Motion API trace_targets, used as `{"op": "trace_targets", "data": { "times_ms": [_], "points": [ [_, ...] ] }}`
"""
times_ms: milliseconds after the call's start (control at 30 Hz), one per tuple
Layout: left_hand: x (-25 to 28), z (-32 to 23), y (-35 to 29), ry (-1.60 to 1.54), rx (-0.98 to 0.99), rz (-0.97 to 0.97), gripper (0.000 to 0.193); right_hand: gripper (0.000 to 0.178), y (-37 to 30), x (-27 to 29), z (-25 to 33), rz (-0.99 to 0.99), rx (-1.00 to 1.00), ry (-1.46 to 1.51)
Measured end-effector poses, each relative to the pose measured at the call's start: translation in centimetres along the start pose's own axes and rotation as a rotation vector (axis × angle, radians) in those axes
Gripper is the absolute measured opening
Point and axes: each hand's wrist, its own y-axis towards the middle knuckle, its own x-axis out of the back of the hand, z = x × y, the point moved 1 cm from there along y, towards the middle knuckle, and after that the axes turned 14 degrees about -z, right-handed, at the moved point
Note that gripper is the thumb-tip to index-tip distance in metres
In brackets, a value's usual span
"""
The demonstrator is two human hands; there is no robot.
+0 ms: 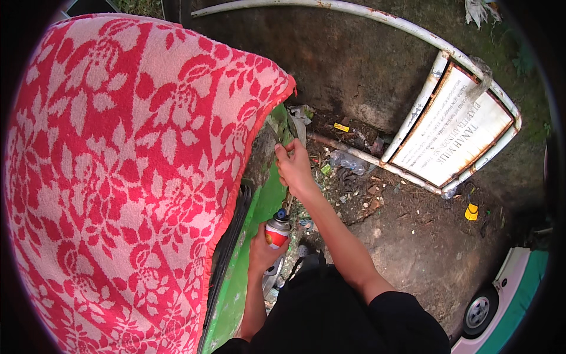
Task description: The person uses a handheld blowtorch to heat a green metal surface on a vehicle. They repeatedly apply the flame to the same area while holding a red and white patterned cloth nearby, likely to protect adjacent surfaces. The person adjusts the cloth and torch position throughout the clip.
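My left hand (265,252) is wrapped round an aerosol-type can (277,230) with a red and white body, a silver shoulder and a dark top. The can is held roughly upright beside a green panel (250,239). Farther forward, my right hand (296,168) has its fingers curled in at the panel's far end. Whatever they hold is too small or hidden to name. Left of both hands, a red and pink floral towel-like cloth (135,177) drapes over a large shape, its orange-red hem along the green panel.
A rusty white metal frame holds a signboard (454,127) against the wall at the right. Litter covers the ground, including a clear plastic bottle (346,161) and a yellow scrap (471,212). A pink, white and teal vehicle (507,301) stands at the lower right.
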Motion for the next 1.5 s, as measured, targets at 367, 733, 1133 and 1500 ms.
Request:
{"op": "trace_targets", "data": {
  "times_ms": [367,733,1133,1500],
  "points": [
    [-1.0,-0.2,0.3,-0.048,-0.012,-0.022,0.074,0.029,1.1,0.6,0.3,0.007,-0.068,0.02],
    [-0.9,0.0,-0.6,-0.018,-0.022,-0.041,0.072,0.03,-0.6,1.1,0.7,0.085,-0.113,0.007],
    [-1.2,0.0,-0.5,0.006,-0.025,-0.043,0.079,0.029,0.9,1.7,-0.2,-0.001,-0.026,-0.07],
    [-0.1,-0.6,-1.0,0.011,0.01,-0.049,0.072,0.03,0.8,0.8,0.4,0.014,-0.087,0.048]
  ]
}}
